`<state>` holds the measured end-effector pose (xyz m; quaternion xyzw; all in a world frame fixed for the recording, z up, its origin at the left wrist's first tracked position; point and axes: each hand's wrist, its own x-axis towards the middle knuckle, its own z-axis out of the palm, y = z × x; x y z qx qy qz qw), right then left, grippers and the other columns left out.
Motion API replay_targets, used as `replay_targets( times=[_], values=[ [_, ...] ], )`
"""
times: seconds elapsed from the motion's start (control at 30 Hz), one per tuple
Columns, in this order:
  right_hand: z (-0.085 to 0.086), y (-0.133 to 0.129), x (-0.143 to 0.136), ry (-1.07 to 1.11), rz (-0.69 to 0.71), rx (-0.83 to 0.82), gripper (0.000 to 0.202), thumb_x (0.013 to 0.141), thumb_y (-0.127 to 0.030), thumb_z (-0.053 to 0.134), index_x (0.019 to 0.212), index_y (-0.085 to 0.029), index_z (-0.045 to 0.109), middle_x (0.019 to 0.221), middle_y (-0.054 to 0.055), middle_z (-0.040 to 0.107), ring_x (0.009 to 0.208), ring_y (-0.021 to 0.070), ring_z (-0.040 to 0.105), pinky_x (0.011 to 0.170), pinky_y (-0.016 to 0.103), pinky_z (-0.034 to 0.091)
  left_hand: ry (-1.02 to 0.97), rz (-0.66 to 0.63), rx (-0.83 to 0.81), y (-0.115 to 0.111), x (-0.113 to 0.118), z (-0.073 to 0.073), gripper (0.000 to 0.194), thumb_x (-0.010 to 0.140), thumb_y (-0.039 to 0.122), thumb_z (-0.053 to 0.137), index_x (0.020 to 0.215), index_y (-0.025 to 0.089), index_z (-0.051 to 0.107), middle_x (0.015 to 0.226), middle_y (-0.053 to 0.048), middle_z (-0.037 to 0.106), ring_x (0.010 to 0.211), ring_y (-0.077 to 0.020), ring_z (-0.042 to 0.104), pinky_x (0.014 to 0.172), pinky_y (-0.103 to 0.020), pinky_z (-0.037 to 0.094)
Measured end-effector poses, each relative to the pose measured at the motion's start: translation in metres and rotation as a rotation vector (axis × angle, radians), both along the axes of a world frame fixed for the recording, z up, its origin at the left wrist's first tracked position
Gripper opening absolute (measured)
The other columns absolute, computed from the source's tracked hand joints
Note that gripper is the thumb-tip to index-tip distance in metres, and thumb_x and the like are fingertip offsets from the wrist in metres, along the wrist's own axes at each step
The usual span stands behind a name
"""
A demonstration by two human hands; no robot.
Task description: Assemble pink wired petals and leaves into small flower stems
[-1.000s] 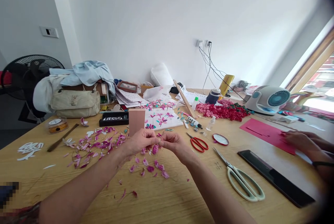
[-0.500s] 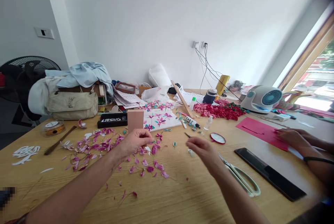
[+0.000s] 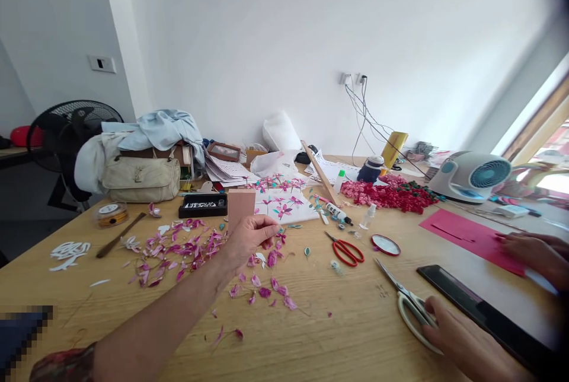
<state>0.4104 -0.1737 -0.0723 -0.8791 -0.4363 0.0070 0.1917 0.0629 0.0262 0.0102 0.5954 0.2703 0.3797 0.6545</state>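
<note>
Large metal scissors (image 3: 400,290), slender blades, pale-green looped handles: flat on the wooden table (image 3: 338,334), blades together. Right hand (image 3: 466,337): fingers curled narrowly at the handles. Left hand (image 3: 251,236), left of the scissors: fingertips pinched beside a small magenta flower (image 3: 281,239); whether gripped, cannot tell.

Containers, farther left of the scissors: black rectangular tray (image 3: 202,212), white pieces inside; clear round tub (image 3: 110,215), yellow-orange contents. Beyond the scissors: red-rimmed round dish (image 3: 386,245), whitish interior.
</note>
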Motion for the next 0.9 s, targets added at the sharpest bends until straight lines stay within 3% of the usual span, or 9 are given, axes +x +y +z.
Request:
replay_targets(
  times=[0.1,0.27,0.37,0.43,0.53,0.67,0.73,0.9],
  values=[
    [0.021,0.002,-0.007,0.142,-0.053,-0.05,0.011,0.052,-0.031,0.056,0.059,-0.024,0.052,0.055,0.005,0.061,0.055,0.0276,0.059,0.051,0.035,0.041,0.006,0.021,0.05,-0.001,-0.002,0.003,0.026,0.063,0.037,0.067,0.068,0.013,0.059,0.05,0.003,0.049,0.048,-0.0062,0.041,0.048,-0.019,0.031],
    [0.025,-0.015,-0.025,0.851,0.053,0.313,0.045,0.048,-0.044,0.069,0.086,-0.021,0.06,0.082,0.014,0.067,0.083,0.0336,0.061,0.068,0.039,0.049,-0.007,0.045,0.065,-0.001,-0.003,0.002,0.025,0.064,0.035,0.066,0.069,0.012,0.058,0.052,0.003,0.05,0.05,-0.0069,0.043,0.05,-0.019,0.034],
    [0.024,-0.015,-0.062,1.053,0.11,0.405,0.048,0.047,-0.047,0.073,0.086,-0.019,0.064,0.089,0.016,0.064,0.087,0.0351,0.058,0.073,0.041,0.047,0.0,0.042,0.101,-0.004,-0.003,0.002,0.023,0.067,0.034,0.063,0.07,0.012,0.057,0.053,0.003,0.05,0.05,-0.007,0.043,0.051,-0.019,0.034],
    [0.024,-0.007,-0.093,1.103,0.162,0.515,0.042,0.053,-0.046,0.073,0.084,-0.019,0.065,0.084,0.013,0.063,0.083,0.0305,0.058,0.071,0.038,0.046,0.034,0.06,0.165,-0.007,-0.003,0.003,0.02,0.07,0.033,0.061,0.07,0.013,0.058,0.054,0.003,0.049,0.051,-0.0074,0.043,0.052,-0.02,0.034],
    [0.024,0.01,-0.138,1.257,0.362,0.674,0.045,0.054,-0.045,0.075,0.09,-0.02,0.064,0.063,0.004,0.055,0.057,0.0183,0.052,0.05,0.029,0.041,0.092,0.141,0.384,-0.012,-0.006,0.007,0.016,0.072,0.029,0.058,0.069,0.014,0.06,0.059,0.002,0.05,0.054,-0.0087,0.044,0.053,-0.02,0.034],
    [0.016,0.021,-0.17,1.322,0.389,0.747,0.047,0.054,-0.04,0.077,0.094,-0.022,0.061,0.07,0.003,0.055,0.055,0.0139,0.048,0.051,0.026,0.037,0.083,0.189,0.633,-0.019,-0.009,0.013,0.012,0.074,0.025,0.056,0.072,0.016,0.063,0.068,-0.001,0.054,0.064,-0.0108,0.047,0.06,-0.021,0.036],
    [0.008,0.023,-0.174,1.319,0.405,0.709,0.051,0.056,-0.04,0.076,0.1,-0.022,0.058,0.074,0.003,0.054,0.058,0.0136,0.048,0.053,0.026,0.037,0.082,0.173,0.582,-0.022,-0.008,0.015,0.013,0.074,0.026,0.056,0.071,0.016,0.063,0.065,0.0,0.053,0.061,-0.0103,0.046,0.058,-0.021,0.036],
    [-0.008,0.03,-0.176,1.326,0.75,0.591,0.06,0.063,-0.066,0.057,0.099,-0.019,0.058,0.07,0.004,0.048,0.057,0.0149,0.045,0.052,0.028,0.037,0.004,0.107,0.239,-0.026,0.0,0.016,0.02,0.07,0.034,0.06,0.07,0.014,0.06,0.054,0.002,0.05,0.051,-0.0081,0.043,0.051,-0.02,0.036]
  ],
)
